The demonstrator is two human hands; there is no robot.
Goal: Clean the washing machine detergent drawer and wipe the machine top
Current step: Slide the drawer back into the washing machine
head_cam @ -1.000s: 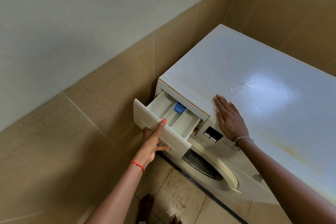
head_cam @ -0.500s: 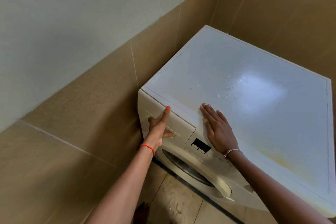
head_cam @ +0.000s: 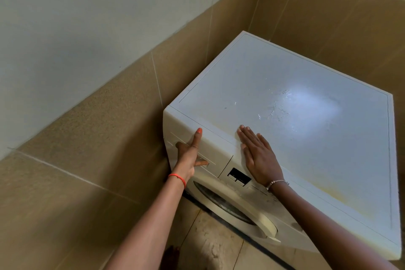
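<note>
So this is a white front-loading washing machine shoved into a corner of tan wall tiles, with pale painted wall above them. The white plastic detergent drawer is at the 9 o'clock end of the front panel, pushed all the way in and flush with the rest of the front.

The left hand is on the drawer front. Its index finger points straight up toward 12 with an orange-red nail, the thumb sticks out toward 9, and one more finger pokes toward 3 along the handle recess. What shows of it is splayed and pressing, not wrapped round anything. There's a thin red string bracelet on that wrist.

The right hand is just at 3 o'clock of the left one, apart from it. It lies flat, palm down, on the flat white machine top right at the front edge, fingers straight and side by side. That wrist has a silver bead bracelet.

Between the wrists sits a small black display panel with a couple of buttons. Any lettering there is too small to read.

Under it is the round dark-glass door with a cream handle at its 4 o'clock side. The top has wet streaks near the glare in the middle and a yellowish stain along the front edge. Beige floor tiles show at 6 o'clock.
</note>
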